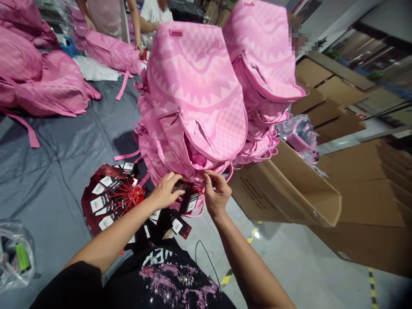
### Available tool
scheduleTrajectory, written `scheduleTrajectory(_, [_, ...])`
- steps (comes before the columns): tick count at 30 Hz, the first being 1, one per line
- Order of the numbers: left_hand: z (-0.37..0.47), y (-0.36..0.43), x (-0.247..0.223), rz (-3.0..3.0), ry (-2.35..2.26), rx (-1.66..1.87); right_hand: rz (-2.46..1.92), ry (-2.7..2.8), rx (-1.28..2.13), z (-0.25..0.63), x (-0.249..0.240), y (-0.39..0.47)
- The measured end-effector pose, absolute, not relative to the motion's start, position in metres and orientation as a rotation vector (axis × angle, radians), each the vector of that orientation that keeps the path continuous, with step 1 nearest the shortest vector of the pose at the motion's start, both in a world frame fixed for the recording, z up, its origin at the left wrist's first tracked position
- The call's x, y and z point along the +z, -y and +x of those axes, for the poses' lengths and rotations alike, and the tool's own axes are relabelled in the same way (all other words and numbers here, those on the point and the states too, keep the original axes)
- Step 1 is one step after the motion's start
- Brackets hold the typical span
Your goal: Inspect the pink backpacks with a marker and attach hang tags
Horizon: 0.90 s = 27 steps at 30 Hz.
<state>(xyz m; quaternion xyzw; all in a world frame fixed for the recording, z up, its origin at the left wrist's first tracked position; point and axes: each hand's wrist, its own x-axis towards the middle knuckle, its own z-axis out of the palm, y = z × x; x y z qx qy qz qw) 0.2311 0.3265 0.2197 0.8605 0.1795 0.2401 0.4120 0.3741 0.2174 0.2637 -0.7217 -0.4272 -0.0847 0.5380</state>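
Upright on top of a pile of similar bags is a pink backpack [196,77] with a shark-teeth print and an unzipped top. At its near edge, my left hand [165,191] has its fingers and thumb bent round dark hang tags [181,186]. A black hang tag [192,202] with a white barcode label hangs between my hands beside a red cord. My right hand [218,193] is closed in a pinch at the bag's edge; what its fingertips hold is too small to make out. A fanned bundle of hang tags [106,197] with red strings lies left of my left forearm.
A second stack of pink backpacks [262,56] stands at right, beside open cardboard boxes [289,184]. More pink bags [45,81] lie on the grey table cover [64,159]. Across it, a person's hand [139,46] touches a pink bag. A clear plastic bag [16,253] sits lower left.
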Motion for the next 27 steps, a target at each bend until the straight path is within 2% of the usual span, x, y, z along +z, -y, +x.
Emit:
scheduleTrajectory(7, [0.239,-0.315,0.207,1.966,-0.390,0.797,-1.588,1.059,-0.020,0.379,0.258,-0.212])
scheduleTrajectory(12, [0.247,-0.315,0.210,2.028,-0.249,0.883,-1.522,1.464,-0.057,0.394,0.265,-0.211])
scheduleTrajectory(19, [0.255,-0.319,0.209,2.575,-0.214,0.677,-1.585,1.893,-0.206,0.418,0.278,-0.217])
scheduleTrajectory(27, [0.253,-0.314,0.202,2.561,-0.235,0.629,-1.519,1.960,-0.068,0.421,0.283,-0.215])
